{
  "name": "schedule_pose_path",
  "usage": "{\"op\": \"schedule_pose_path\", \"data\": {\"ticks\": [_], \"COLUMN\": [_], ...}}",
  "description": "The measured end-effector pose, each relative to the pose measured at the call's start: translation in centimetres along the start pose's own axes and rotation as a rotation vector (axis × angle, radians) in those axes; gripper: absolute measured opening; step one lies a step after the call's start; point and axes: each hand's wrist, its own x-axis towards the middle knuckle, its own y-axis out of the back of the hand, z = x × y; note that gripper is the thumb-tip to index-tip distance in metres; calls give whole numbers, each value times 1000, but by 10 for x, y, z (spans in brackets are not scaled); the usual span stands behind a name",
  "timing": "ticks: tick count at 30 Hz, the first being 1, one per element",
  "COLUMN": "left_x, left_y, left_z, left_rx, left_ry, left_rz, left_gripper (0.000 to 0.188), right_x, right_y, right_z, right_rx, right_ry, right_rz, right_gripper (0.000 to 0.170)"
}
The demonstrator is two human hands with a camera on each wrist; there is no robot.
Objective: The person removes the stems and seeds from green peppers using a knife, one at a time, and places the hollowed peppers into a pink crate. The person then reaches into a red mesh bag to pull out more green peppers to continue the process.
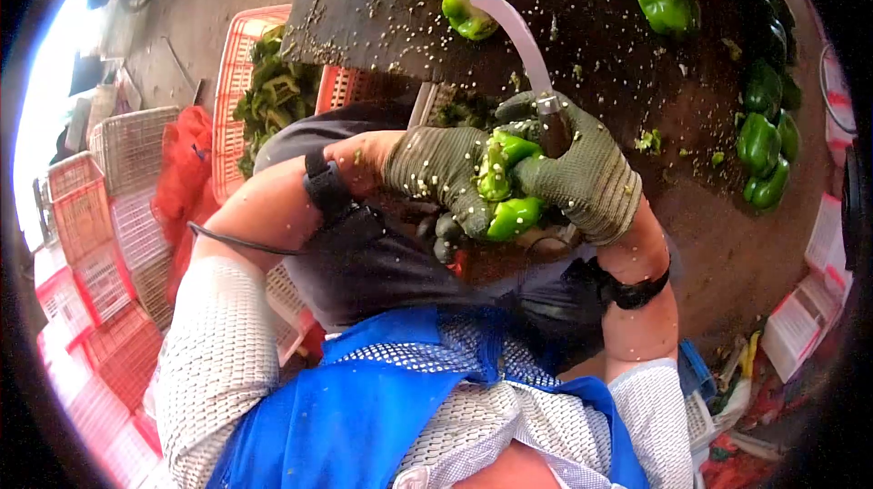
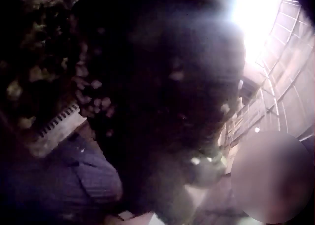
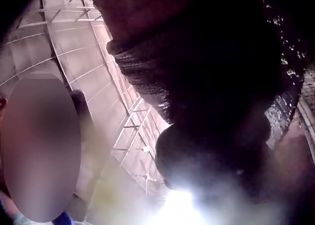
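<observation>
Both hands wear grey-green knit gloves dotted with pale seeds. In the head view the left hand (image 1: 441, 171) grips a cut green bell pepper (image 1: 494, 181), its pale seed core showing between the hands. A lower piece of green pepper (image 1: 516, 219) shows just beneath that core. The right hand (image 1: 587, 166) holds a knife by its dark handle (image 1: 553, 130), the curved blade (image 1: 520, 34) pointing up and away over the board. Its thumb reaches across to the pepper. In both wrist views the gloves are dark silhouettes, and the pepper is hidden there.
Seeds litter the dark work surface (image 1: 382, 16). On it lie a green pepper (image 1: 461, 9) near the blade tip, another pepper (image 1: 668, 5), and several along the right edge. A pink crate (image 1: 238, 61) at left contains cut pepper pieces (image 1: 268, 89). Stacked crates (image 1: 100, 243) stand farther left.
</observation>
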Motion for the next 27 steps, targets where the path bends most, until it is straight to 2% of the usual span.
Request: {"op": "schedule_pose_path", "data": {"ticks": [4, 6, 8, 9, 11, 12, 14, 16, 18, 20, 21, 24, 25, 26, 27], "left_x": [13, 15, 11, 13, 19, 16, 12, 16, 20, 23, 23, 27, 23, 15, 16], "left_y": [18, -17, -14, -12, -8, -16, -31, -35, -35, -24, -18, -25, -21, -13, -22], "left_z": [25, 41, 56, 54, 50, 56, 64, 65, 62, 59, 63, 76, 78, 78, 85], "left_rx": [212, -127, -132, -102, -43, -126, -293, -286, -274, -212, -156, -200, -246, -295, -289], "left_ry": [-170, -216, -278, -338, -458, -411, -314, -305, -294, -262, -236, -141, -96, -52, 30], "left_rz": [-6, 298, 317, 318, 323, 359, 433, 431, 431, 431, 429, 375, 318, 264, 450], "left_gripper": [58, 57, 57, 55, 52, 49, 44, 47, 50, 54, 56, 62, 60, 57, 54], "right_x": [7, 6, 7, 8, 10, 10, 11, 12, 10, 10, 11, 9, 7, 4, 1], "right_y": [7, 13, 9, 8, 9, 11, 9, 6, 1, 1, -3, -1, -4, -6, -7], "right_z": [-8, -6, -5, -6, -1, 0, -4, -5, -10, -5, -7, -3, -2, -3, -4], "right_rx": [34, 181, 248, 263, 37, -81, -104, -222, -313, -373, -261, -421, -432, -451, -474], "right_ry": [18, 51, 126, 118, 231, 281, 358, 470, 495, 509, 514, 410, 415, 395, 376], "right_rz": [63, 28, 29, 7, 95, 142, 218, 326, 391, 432, 418, 489, 508, 497, 480], "right_gripper": [46, 57, 65, 75, 77, 78, 74, 71, 65, 59, 56, 54, 47, 49, 53]}}
